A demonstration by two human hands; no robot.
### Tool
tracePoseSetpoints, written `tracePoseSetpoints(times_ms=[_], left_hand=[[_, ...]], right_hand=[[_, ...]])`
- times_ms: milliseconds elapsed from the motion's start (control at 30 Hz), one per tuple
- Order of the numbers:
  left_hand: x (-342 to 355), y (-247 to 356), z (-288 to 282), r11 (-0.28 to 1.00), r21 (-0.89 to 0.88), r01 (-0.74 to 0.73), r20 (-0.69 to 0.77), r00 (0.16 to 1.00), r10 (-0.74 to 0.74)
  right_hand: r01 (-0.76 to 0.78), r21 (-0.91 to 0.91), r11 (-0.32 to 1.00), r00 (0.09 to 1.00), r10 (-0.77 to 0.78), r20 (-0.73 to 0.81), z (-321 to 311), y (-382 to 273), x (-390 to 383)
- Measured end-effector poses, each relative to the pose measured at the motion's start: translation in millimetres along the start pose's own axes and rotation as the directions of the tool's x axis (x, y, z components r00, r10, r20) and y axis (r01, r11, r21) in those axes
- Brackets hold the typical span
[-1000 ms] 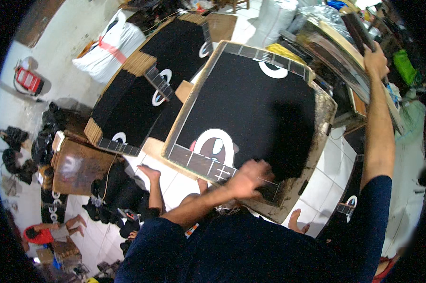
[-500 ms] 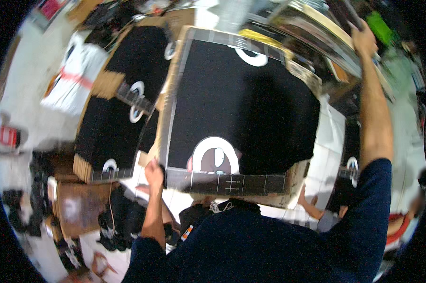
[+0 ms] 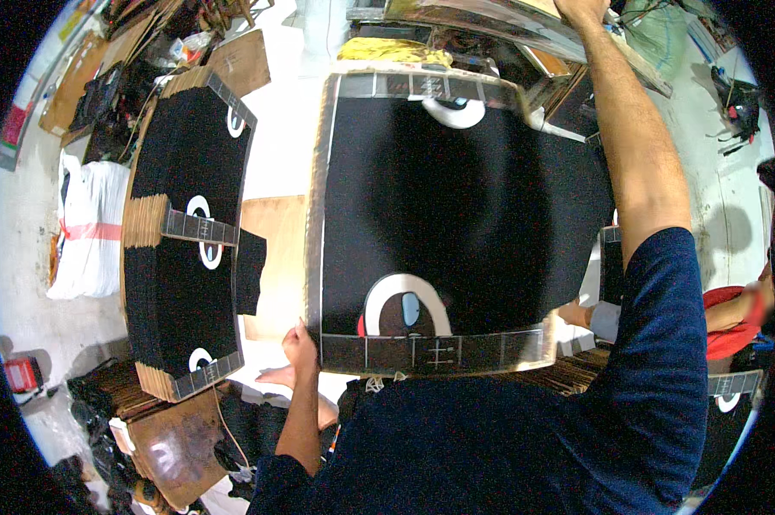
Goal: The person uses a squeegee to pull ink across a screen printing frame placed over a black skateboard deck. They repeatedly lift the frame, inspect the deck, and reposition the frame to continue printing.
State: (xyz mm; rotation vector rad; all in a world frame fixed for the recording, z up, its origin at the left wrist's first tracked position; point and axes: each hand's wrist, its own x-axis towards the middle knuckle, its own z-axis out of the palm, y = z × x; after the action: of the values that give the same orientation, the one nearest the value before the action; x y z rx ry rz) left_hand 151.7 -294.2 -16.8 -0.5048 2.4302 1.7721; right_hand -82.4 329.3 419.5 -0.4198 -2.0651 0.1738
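Observation:
In front of me lies a flat board (image 3: 456,232) covered in black cloth, printed with large white-ringed eyes and bordered by dark, ruled strips. My left hand (image 3: 301,348) is closed on its near left corner, fingers curled in. My right arm reaches far forward over the board's right side. At the top edge of the view my right hand (image 3: 583,10) is closed on the rim of a framed panel (image 3: 507,30), though its fingertips are partly cut off. The panel tilts beyond the board's far edge.
A tall stack of similar black boards (image 3: 190,292) stands on the left, beside a white sack (image 3: 91,232) with a red band. Yellow cloth (image 3: 393,51) lies past the far edge. Another person's red garment (image 3: 731,322) shows at right. A brown box (image 3: 173,446) sits lower left.
The whole view has turned, so the board now looks straighter. My right hand and the framed panel have shifted up and left in the picture. My left hand stays on the board's corner.

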Motion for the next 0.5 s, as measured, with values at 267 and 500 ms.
tracePoseSetpoints(times_ms=[267, 500], left_hand=[[-17, 33, -47, 0.730, 0.649, -0.214, 0.265, 0.963, 0.047], [-12, 65, -20, 0.736, 0.647, -0.197, 0.265, 0.964, 0.024]], right_hand=[[-0.020, -0.118, 0.993, 1.000, 0.020, -0.003, 4, 6, 12], [-0.040, -0.112, 0.993, 0.998, 0.044, 0.033, 9, 2, 30]])
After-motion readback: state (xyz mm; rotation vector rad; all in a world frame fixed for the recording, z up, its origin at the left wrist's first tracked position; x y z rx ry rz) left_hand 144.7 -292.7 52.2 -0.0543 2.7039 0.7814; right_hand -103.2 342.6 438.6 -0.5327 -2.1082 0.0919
